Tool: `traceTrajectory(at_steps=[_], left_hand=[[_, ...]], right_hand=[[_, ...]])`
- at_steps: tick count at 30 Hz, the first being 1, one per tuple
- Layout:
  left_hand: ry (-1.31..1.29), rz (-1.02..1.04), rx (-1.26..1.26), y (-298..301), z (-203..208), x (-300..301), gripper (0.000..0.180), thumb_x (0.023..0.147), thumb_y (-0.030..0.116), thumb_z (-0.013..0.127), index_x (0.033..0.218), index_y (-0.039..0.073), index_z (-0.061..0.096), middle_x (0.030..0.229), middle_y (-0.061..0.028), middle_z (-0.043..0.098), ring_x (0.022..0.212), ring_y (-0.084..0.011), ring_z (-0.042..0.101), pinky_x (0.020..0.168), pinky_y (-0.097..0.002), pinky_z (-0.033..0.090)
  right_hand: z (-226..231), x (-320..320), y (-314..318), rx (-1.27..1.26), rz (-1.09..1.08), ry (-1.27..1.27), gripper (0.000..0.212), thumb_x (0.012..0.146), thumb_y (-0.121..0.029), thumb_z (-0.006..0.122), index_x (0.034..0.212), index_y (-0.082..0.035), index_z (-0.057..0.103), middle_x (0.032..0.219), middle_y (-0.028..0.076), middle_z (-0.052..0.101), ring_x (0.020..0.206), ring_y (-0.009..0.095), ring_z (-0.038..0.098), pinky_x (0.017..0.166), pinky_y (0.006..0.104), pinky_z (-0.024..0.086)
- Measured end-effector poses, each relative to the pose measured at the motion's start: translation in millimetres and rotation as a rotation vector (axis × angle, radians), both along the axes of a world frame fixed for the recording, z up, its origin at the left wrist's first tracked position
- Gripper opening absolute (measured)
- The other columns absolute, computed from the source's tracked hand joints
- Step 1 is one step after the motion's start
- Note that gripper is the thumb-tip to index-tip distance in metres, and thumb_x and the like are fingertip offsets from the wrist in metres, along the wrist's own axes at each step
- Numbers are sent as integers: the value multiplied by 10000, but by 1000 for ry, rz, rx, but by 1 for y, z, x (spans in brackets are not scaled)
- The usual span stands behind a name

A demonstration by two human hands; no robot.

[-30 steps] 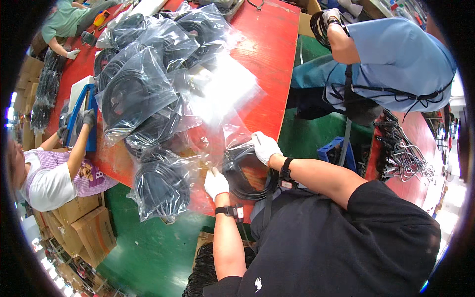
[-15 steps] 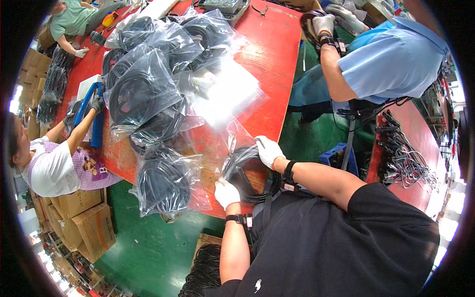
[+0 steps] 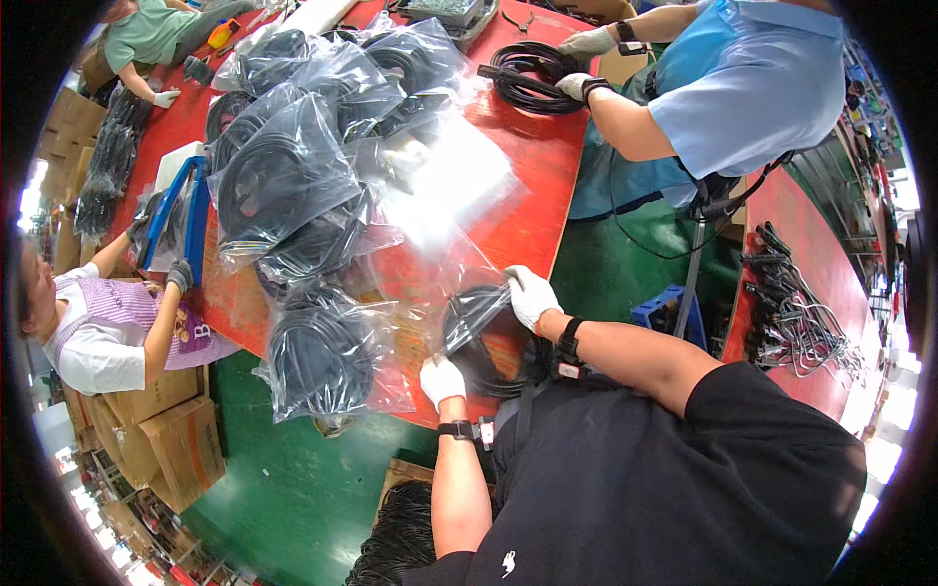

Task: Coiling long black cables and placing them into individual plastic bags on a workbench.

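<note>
White-gloved, my left hand (image 3: 444, 384) pinches the near left edge of a clear plastic bag (image 3: 473, 320) at the front of the red table. My right hand (image 3: 532, 299), gloved too, closes on the bag's right side. Between the hands the film is stretched into a taut band. A coil of black cable (image 3: 498, 388) lies under and behind it, against my body; whether any of it is inside the bag I cannot tell. Just left of my left hand rests a bagged cable coil (image 3: 322, 359). Beyond my hands lies a stack of shiny clear bags (image 3: 449, 186).
A heap of bagged black coils (image 3: 283, 186) covers the left of the red table (image 3: 532, 186). At far right a co-worker in blue (image 3: 743, 88) handles a black cable coil (image 3: 532, 78). Another person at left (image 3: 107, 322) holds a blue frame (image 3: 195, 230). Cartons (image 3: 181, 449) stand lower left.
The bag film between my hands has been drawn into a tighter, straighter band; my left hand moved slightly left. The co-worker's coil came down onto the table. The left person's near hand moved down the blue frame.
</note>
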State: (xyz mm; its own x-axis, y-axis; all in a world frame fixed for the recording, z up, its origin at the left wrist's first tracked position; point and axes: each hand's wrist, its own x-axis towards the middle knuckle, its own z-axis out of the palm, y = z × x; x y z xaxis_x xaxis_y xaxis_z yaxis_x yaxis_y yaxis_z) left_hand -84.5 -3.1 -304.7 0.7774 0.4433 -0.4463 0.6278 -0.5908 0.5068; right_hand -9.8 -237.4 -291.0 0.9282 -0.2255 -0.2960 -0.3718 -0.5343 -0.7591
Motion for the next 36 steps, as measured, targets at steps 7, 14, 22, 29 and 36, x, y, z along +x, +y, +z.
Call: traceTrajectory(at_steps=[7,14,22,29,36], left_hand=[[-44,166,-327,4,-29,-30,347,995,189,534,948,-111,701,844,-252,714,720,-247,573,756,-444,499],[48,-97,-278,23,-51,-51,293,974,153,536,1004,-86,702,803,-210,712,617,-271,695,546,-409,563],[10,-257,-220,41,-61,-55,313,961,166,523,999,-98,685,790,-214,718,554,-311,709,479,-407,583],[-56,-427,-9,37,-32,-42,284,925,162,521,963,-52,704,848,-295,714,691,-393,743,632,-472,598],[42,-454,0,30,-3,-36,296,927,203,522,949,-31,704,916,-317,701,921,-499,691,841,-547,542]], right_hand=[[6,-3,-10,83,-91,-28,312,1070,-266,496,1221,-33,638,1166,252,728,1134,443,681,996,472,532],[40,7,-24,-348,312,445,465,1056,-429,450,1151,-14,636,1107,291,721,1062,470,694,938,519,540],[20,-18,-27,-304,209,453,372,1018,-359,552,1135,-20,653,1096,284,716,1070,465,691,928,515,543],[2,-33,-32,-101,105,548,524,1058,-447,430,1213,-3,661,1211,296,695,1181,478,648,1029,521,504],[5,-40,-33,-129,34,569,464,1038,-407,493,1200,-8,665,1222,292,693,1162,481,649,1013,484,511]])
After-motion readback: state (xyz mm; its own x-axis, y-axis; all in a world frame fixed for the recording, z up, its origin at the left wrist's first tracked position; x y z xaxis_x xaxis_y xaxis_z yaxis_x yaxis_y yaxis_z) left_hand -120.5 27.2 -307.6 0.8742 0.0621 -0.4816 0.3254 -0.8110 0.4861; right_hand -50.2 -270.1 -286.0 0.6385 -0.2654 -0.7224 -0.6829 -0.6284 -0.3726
